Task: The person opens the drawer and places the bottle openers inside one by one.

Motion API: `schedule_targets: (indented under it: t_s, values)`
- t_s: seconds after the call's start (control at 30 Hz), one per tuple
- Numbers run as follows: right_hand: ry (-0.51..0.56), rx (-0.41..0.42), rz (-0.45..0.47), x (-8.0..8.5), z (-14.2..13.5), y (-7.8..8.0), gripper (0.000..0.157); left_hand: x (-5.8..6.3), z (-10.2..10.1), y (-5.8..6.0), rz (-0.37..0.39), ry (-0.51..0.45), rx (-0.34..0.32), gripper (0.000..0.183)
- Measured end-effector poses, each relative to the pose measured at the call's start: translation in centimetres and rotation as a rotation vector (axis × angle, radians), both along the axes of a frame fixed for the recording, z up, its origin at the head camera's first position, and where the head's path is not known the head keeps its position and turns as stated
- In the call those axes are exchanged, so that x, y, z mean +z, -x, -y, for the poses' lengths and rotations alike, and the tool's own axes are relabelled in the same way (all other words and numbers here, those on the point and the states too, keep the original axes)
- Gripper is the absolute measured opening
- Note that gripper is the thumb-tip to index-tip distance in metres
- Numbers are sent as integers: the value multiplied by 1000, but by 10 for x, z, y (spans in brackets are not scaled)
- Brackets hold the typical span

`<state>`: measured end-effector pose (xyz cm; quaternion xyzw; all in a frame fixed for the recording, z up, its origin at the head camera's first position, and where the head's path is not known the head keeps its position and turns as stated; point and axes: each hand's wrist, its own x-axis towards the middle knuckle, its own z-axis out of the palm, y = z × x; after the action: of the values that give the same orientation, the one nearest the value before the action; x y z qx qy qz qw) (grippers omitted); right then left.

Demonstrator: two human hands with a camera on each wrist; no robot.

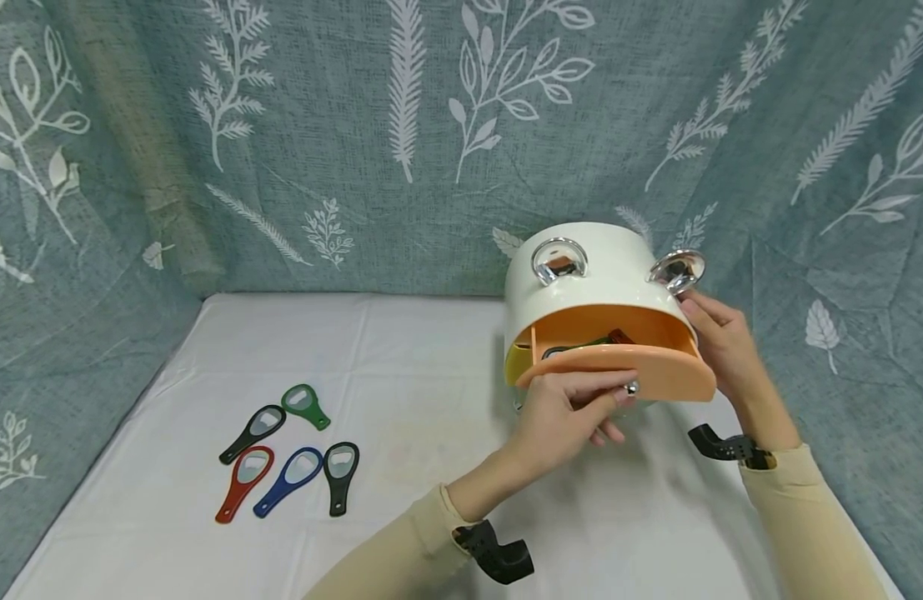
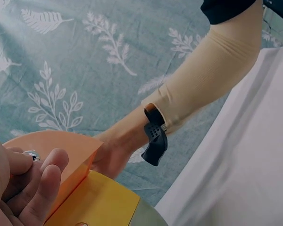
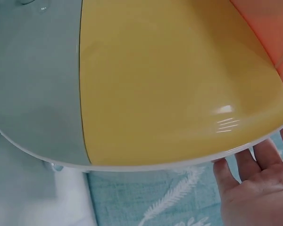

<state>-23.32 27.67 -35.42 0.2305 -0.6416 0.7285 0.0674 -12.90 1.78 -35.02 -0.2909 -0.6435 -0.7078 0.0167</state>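
A white rounded drawer box (image 1: 581, 287) stands at the right of the table, its orange drawer (image 1: 671, 375) pulled partly out. Thumb and fingers of my left hand (image 1: 562, 417) pinch the small silver knob (image 1: 631, 388) on the drawer front; the knob also shows in the left wrist view. My right hand (image 1: 719, 337) rests against the box's right side, below a shiny silver ring (image 1: 686, 268). In the right wrist view its fingertips touch the box's edge beside a yellow panel (image 3: 170, 89). Inside the drawer lie a few bottle openers (image 1: 599, 341), mostly hidden by its front.
Several bottle openers lie on the white-covered table (image 1: 423, 333) at left: green (image 1: 303, 403), red (image 1: 243, 483), blue (image 1: 288, 482) and black (image 1: 341, 475). A leaf-patterned cloth (image 1: 333, 125) hangs behind and at both sides. Each wrist wears a black device (image 1: 499, 554).
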Motion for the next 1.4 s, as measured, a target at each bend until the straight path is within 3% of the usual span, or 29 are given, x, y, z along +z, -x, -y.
schedule_targets:
  t_s: [0.2, 0.47, 0.8, 1.1, 1.4]
  values:
    - [-7, -33, 0, -1, 3, -1, 30, 2, 0, 5, 10, 15, 7, 28]
    - [15, -2, -18, -5, 2, 0, 31, 0, 2, 19, -10, 27, 5, 28]
    - [-21, -48, -7, 3, 1, -9, 29, 1, 2, 35, -32, 49, 22, 25]
    - [-57, 51, -75, 2, -7, -21, 39, 2, 1, 42, -51, 65, 48, 25]
    - [-86, -24, -36, -2, -4, -23, 47, 4, 1, 46, -56, 95, 75, 25]
